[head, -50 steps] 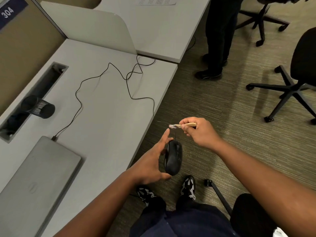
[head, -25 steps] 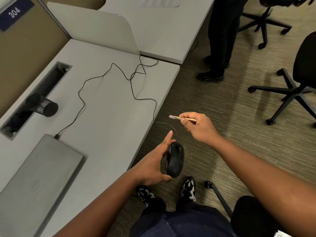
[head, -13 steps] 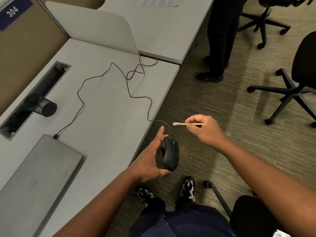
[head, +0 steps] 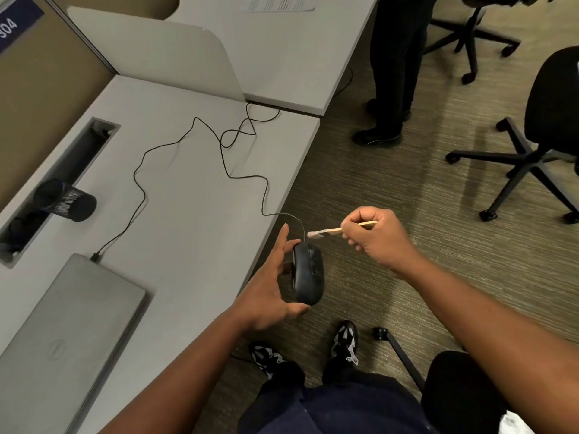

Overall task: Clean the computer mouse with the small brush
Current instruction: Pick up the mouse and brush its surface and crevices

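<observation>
Office cubicle, brown-grey carpet (head: pixel 391 195), grey bench (head: pixel 194 214) along the left with a tan partition behind it. A second grey desk (head: pixel 291 51) butts on at the far end behind a low divider, with a printed sheet (head: pixel 279 3) on it.

On the bench: closed silver laptop (head: pixel 62 333) at the near left corner, black mesh cup (head: pixel 64 200) lying on its side by the cable slot (head: pixel 59 186) at the back edge. Thin black cable (head: pixel 138 177) runs from the laptop's far edge, loops across the middle of the bench, drops off the right edge and goes to the mouse.

Computer mouse (head: pixel 308 274): black, held in the air just off the bench's right edge, over the carpet, buttons and wheel facing up. Left hand (head: pixel 269 286) cradles it from the left side, thumb under the rear end, fingers mostly straight along its flank and front.

Right hand (head: pixel 372 236) fingers curled, pinching a small brush (head: pixel 332 230) with a light wooden handle. Pale bristle tip points left, just above the mouse's front end near the cable exit. Can't tell if the bristles touch.

Another person's dark trousers and shoes (head: pixel 388 89) stand at the far desk's corner. Black office chairs (head: pixel 539 145) on the right. Holder's own patterned shoes (head: pixel 344 343) below the mouse.
</observation>
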`<action>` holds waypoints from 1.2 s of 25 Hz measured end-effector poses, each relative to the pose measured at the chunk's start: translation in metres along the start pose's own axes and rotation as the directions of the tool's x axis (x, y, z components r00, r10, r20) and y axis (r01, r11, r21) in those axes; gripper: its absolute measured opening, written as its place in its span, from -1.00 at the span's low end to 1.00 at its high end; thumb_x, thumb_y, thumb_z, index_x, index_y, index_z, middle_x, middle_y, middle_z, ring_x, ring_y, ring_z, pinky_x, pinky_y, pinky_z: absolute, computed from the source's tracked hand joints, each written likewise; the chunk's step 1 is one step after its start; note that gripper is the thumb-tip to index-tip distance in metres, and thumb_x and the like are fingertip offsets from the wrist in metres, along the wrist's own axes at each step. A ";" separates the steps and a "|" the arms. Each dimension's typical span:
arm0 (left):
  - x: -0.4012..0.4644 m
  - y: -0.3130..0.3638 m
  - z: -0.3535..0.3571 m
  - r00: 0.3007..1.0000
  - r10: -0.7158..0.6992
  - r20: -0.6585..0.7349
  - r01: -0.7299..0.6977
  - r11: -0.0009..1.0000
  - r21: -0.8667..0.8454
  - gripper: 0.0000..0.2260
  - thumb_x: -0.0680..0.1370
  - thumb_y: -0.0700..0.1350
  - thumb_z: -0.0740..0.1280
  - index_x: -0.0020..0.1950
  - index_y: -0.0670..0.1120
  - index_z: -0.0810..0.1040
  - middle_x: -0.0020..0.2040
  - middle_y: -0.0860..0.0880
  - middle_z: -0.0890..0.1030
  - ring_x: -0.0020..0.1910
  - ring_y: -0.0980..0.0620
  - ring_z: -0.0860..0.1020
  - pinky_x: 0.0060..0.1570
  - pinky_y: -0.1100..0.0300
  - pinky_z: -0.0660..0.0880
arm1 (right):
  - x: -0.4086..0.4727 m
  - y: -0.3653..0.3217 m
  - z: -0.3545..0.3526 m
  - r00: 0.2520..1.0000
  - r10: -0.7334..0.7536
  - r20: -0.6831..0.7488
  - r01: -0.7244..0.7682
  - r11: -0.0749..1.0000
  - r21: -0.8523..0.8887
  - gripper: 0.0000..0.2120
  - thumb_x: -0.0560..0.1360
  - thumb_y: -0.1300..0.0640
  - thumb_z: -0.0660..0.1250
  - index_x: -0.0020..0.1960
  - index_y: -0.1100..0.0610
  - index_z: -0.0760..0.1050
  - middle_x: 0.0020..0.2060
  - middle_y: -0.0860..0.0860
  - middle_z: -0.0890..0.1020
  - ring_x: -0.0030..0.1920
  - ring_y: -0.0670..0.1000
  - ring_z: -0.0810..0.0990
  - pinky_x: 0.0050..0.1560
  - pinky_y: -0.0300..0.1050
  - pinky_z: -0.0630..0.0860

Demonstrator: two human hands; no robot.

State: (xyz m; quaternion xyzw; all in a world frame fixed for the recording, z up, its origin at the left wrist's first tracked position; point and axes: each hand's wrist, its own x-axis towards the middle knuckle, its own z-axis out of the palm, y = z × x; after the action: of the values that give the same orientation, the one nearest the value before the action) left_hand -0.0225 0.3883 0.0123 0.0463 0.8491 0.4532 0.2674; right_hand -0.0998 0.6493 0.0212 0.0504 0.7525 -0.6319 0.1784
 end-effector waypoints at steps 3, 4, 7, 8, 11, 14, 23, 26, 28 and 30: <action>0.000 0.000 0.002 1.000 0.004 -0.001 -0.004 1.000 -0.011 0.33 0.32 -0.04 0.71 0.65 0.52 -0.24 0.63 0.45 0.22 0.57 0.18 0.43 0.50 -0.22 0.48 | -0.002 -0.006 0.000 0.996 -0.050 0.073 0.051 0.999 -0.014 -0.86 0.55 0.20 0.44 -0.18 0.10 0.68 -0.27 0.17 0.71 -0.31 -0.01 0.61 -0.30 -0.13 0.56; -0.001 0.000 0.002 1.000 0.007 -0.003 -0.008 1.000 -0.012 0.33 0.31 -0.03 0.71 0.65 0.52 -0.24 0.63 0.43 0.22 0.57 0.17 0.43 0.50 -0.23 0.48 | -0.002 -0.007 0.001 0.995 -0.058 0.078 0.065 0.994 -0.087 -0.85 0.54 0.19 0.44 -0.20 0.07 0.67 -0.31 0.11 0.70 -0.33 -0.02 0.59 -0.31 -0.09 0.53; -0.002 0.000 0.001 1.000 0.008 -0.016 -0.008 1.000 -0.015 0.31 0.29 0.03 0.70 0.66 0.52 -0.22 0.64 0.40 0.22 0.57 0.13 0.43 0.51 -0.23 0.47 | -0.003 -0.010 0.002 0.995 -0.086 0.049 0.093 0.983 -0.156 -0.85 0.54 0.18 0.44 -0.21 0.06 0.67 -0.37 0.04 0.66 -0.37 -0.04 0.55 -0.33 -0.05 0.49; -0.001 0.000 0.001 1.000 0.002 -0.023 -0.002 1.000 -0.019 0.31 0.29 0.04 0.71 0.66 0.52 -0.21 0.65 0.38 0.21 0.58 0.11 0.43 0.50 -0.23 0.48 | -0.004 -0.011 0.002 0.994 -0.081 0.070 0.088 0.990 -0.106 -0.87 0.54 0.19 0.44 -0.19 0.10 0.67 -0.34 0.11 0.67 -0.35 0.00 0.56 -0.31 -0.04 0.50; 0.000 0.000 0.001 0.999 -0.025 -0.047 0.024 0.999 -0.024 0.32 0.30 -0.01 0.73 0.68 0.49 -0.19 0.67 0.32 0.22 0.57 0.08 0.44 0.49 -0.20 0.50 | -0.006 -0.012 0.000 0.987 -0.072 0.141 0.084 0.993 -0.088 -0.88 0.54 0.21 0.44 -0.17 0.15 0.65 -0.35 0.09 0.64 -0.34 0.02 0.53 -0.30 -0.03 0.48; 0.001 0.001 0.000 0.995 -0.052 -0.083 0.051 0.999 -0.009 0.29 0.31 -0.02 0.73 0.73 0.37 -0.13 0.69 0.21 0.24 0.56 0.05 0.45 0.48 -0.17 0.51 | -0.006 -0.014 -0.005 0.981 -0.107 0.163 0.131 0.981 -0.146 -0.89 0.51 0.23 0.45 -0.19 0.11 0.66 -0.39 -0.05 0.60 -0.39 -0.08 0.48 -0.35 -0.11 0.43; 0.007 0.003 -0.009 0.991 -0.060 -0.119 0.069 0.994 0.080 0.28 0.33 0.01 0.74 0.74 0.33 -0.12 0.70 0.13 0.25 0.54 0.02 0.47 0.43 -0.11 0.56 | -0.013 -0.032 -0.008 0.918 -0.034 0.396 0.172 0.933 -0.316 -0.84 0.46 0.20 0.45 -0.09 -0.05 0.70 -0.36 -0.10 0.67 -0.41 -0.16 0.51 -0.40 -0.23 0.42; 0.010 0.004 -0.008 0.992 -0.058 -0.114 0.069 0.993 0.100 0.29 0.33 -0.01 0.75 0.76 0.29 -0.12 0.72 0.11 0.22 0.54 0.01 0.47 0.43 -0.08 0.57 | -0.011 -0.036 -0.011 0.937 -0.085 0.338 0.205 0.918 -0.339 -0.82 0.46 0.18 0.45 -0.09 -0.11 0.69 -0.30 -0.10 0.70 -0.40 -0.15 0.55 -0.40 -0.21 0.45; 0.012 0.005 -0.008 0.992 -0.054 -0.115 0.066 0.992 0.103 0.29 0.32 0.01 0.75 0.75 0.30 -0.11 0.71 0.13 0.22 0.53 0.04 0.47 0.42 0.00 0.57 | -0.012 -0.036 -0.004 0.951 -0.157 0.268 0.249 0.900 -0.357 -0.80 0.51 0.16 0.45 -0.03 -0.15 0.69 -0.22 -0.12 0.71 -0.36 -0.11 0.59 -0.39 -0.15 0.49; 0.014 0.006 -0.007 0.993 -0.051 -0.111 0.063 0.992 0.112 0.29 0.31 0.02 0.75 0.76 0.29 -0.10 0.70 0.14 0.23 0.52 0.07 0.46 0.42 0.08 0.55 | -0.013 -0.035 0.003 0.943 -0.163 0.290 0.269 0.887 -0.374 -0.79 0.51 0.19 0.43 -0.02 -0.12 0.70 -0.18 -0.11 0.70 -0.30 -0.06 0.62 -0.34 -0.08 0.53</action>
State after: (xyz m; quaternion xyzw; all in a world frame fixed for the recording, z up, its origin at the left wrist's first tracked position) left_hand -0.0388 0.3910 0.0152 0.0129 0.8880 0.3975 0.2308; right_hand -0.0977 0.6419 0.0577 -0.1530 0.8401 -0.4778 0.2064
